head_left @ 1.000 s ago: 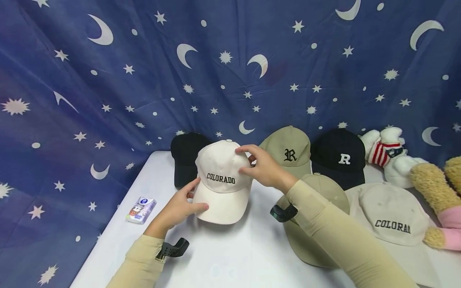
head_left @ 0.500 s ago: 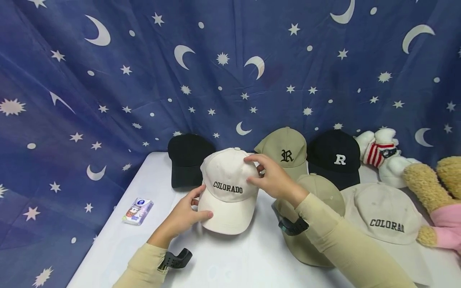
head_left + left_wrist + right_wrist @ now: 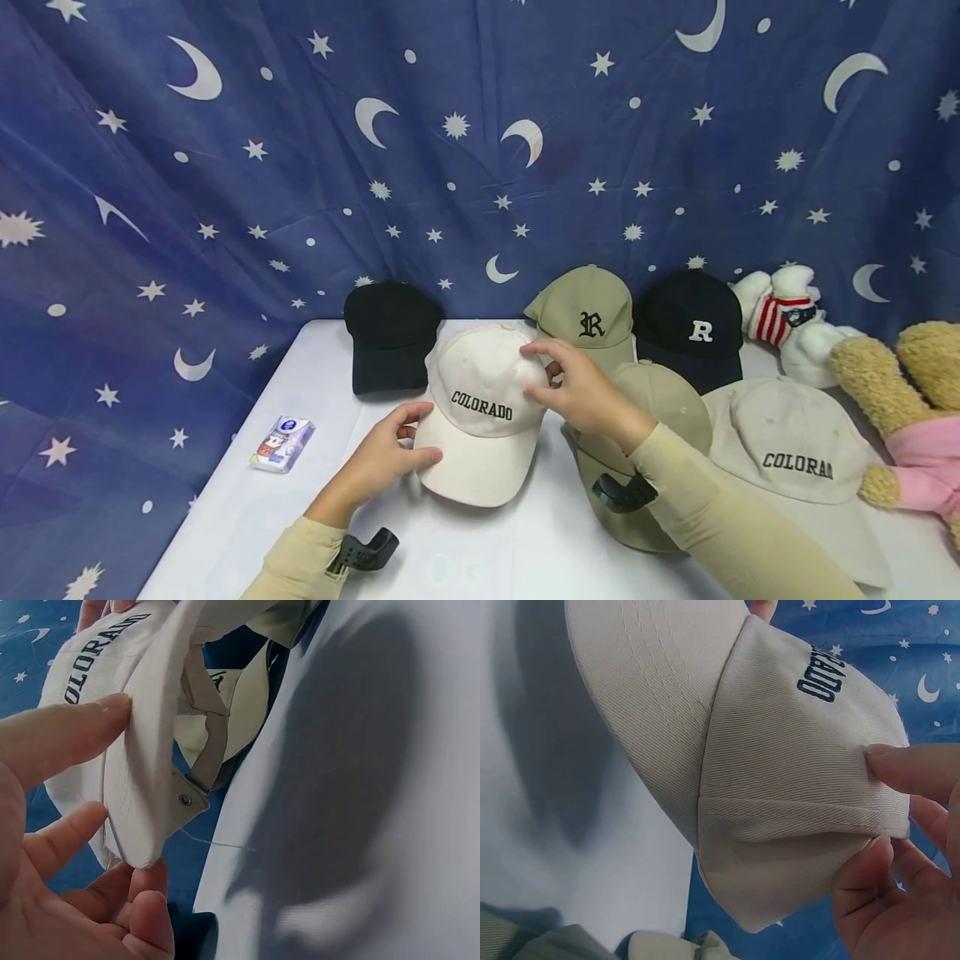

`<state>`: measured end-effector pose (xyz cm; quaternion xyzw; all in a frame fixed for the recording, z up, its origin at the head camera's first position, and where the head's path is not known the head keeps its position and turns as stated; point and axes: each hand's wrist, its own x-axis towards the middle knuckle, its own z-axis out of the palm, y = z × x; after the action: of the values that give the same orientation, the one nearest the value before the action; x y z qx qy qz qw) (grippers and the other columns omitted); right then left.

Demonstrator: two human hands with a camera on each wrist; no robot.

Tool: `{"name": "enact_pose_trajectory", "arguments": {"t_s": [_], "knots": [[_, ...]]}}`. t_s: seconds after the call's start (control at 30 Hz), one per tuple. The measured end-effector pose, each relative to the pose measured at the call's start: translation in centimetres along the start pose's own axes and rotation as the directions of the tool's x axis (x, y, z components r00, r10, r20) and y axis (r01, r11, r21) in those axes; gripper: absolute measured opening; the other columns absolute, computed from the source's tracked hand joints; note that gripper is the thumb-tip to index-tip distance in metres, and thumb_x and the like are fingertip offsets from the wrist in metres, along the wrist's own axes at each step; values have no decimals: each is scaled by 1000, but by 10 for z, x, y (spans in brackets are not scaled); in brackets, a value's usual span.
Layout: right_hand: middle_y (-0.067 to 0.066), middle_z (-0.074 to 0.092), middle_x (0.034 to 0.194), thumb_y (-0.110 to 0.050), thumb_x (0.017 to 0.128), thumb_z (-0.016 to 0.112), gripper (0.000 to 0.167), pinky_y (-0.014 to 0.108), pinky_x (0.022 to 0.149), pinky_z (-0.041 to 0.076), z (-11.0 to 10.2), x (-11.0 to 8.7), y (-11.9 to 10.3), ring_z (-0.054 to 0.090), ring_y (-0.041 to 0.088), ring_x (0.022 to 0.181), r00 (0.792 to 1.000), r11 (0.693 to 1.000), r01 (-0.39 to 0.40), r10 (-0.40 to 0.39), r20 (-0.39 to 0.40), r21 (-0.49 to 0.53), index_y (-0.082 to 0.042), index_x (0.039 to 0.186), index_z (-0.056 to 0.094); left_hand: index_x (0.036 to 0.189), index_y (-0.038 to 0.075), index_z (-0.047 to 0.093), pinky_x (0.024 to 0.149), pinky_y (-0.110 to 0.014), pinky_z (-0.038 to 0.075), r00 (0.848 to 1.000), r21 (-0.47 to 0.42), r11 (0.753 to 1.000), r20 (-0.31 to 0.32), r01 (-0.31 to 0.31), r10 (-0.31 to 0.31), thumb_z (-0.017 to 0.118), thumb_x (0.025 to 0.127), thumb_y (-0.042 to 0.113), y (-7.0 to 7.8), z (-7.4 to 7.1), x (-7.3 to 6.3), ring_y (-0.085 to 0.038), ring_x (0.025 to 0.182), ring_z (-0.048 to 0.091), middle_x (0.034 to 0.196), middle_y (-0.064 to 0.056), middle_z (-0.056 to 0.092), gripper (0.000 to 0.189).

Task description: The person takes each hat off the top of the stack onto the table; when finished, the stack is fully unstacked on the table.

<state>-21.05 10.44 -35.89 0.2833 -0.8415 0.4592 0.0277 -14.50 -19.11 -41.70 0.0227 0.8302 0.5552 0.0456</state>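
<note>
An off-white baseball cap [image 3: 480, 462] lettered COLORADO faces me, brim forward, between my hands. My left hand [image 3: 382, 458] pinches one side of its brim; in the left wrist view, the thumb [image 3: 82, 731] presses the brim's upper face with fingers curled at the edge. Opposite, my right hand [image 3: 581, 392] pinches the crown's side, and cloth folds between thumb and fingers in the right wrist view. Below the brim lies a dark shadow [image 3: 337, 765] on the white table, apart from it, so the cap hangs above the surface. An adjustable strap [image 3: 210, 754] shows at its back.
A plain black cap [image 3: 392, 333] stands behind left. On the right are a khaki R cap [image 3: 600, 304], a black R cap [image 3: 686, 325], a plain khaki cap [image 3: 663, 400], another COLORADO cap [image 3: 795, 433] and plush toys [image 3: 873, 383]. A small printed pack [image 3: 282, 444] lies left.
Both hands have brought the off-white cap nearer to me and slightly right, away from the plain black cap, which is now uncovered. The head view has also shifted a little.
</note>
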Motion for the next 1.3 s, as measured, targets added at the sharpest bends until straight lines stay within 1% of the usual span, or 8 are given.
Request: {"name": "enact_pose_trajectory", "arguments": {"t_s": [0.2,0.5,0.7,0.97,1.03,1.13,1.23,1.3], "knots": [[14,58,125,0,84,78,48,29,70,53,0,-12,4,58,20,86,1000,1000,7,-7,0,-16,-1,129,61,136,4,57,82,-35,47,1000,5,1000,29,7,-8,84,78,8,-2,7,-6,-22,101,55,131,-9,57,64],[9,59,119,-1,83,78,46,28,70,50,-2,-26,12,57,16,84,1000,998,24,-25,-6,-59,-2,126,62,134,4,57,79,-35,48,999,33,999,44,23,-24,85,77,12,-3,22,-18,-21,98,57,131,-10,56,64],[11,61,120,0,83,77,43,29,72,52,-4,-32,14,60,20,85,998,995,60,-61,-13,-73,-1,124,63,135,5,54,74,-34,49,994,78,997,103,23,-31,83,79,18,-6,32,-23,-20,97,56,129,-10,56,65],[9,61,124,-1,83,77,43,33,78,53,-6,-40,16,60,19,91,1000,996,23,-23,0,-90,-4,124,64,135,7,53,66,-32,48,988,122,992,148,29,-48,84,79,21,-6,44,-30,-21,94,53,123,-9,56,65],[8,61,123,-1,84,77,43,34,79,53,-7,-43,18,59,19,92,1000,995,24,-25,-3,-95,-5,124,64,135,6,51,64,-31,49,985,123,992,168,20,-40,83,80,21,-5,46,-32,-21,93,53,121,-9,56,65],[7,61,122,-2,84,77,42,34,79,53,-8,-46,19,59,18,91,999,995,32,-33,-8,-98,-5,123,64,135,6,51,62,-29,48,982,119,993,186,5,-27,83,80,20,-4,50,-33,-21,89,53,112,-9,57,65],[7,61,122,-2,84,77,41,33,78,53,-9,-49,21,59,17,89,999,995,37,-38,-8,-95,-5,123,64,134,6,51,61,-29,46,980,123,992,195,2,-26,83,80,19,-4,53,-34,-21,85,51,102,-8,55,64],[7,61,122,-2,84,77,41,34,78,53,-10,-51,22,59,18,89,999,995,44,-45,-6,-95,-4,122,64,134,7,51,61,-29,46,979,125,992,204,3,-29,83,80,19,-4,55,-34,-21,83,51,99,-8,55,64]]}}
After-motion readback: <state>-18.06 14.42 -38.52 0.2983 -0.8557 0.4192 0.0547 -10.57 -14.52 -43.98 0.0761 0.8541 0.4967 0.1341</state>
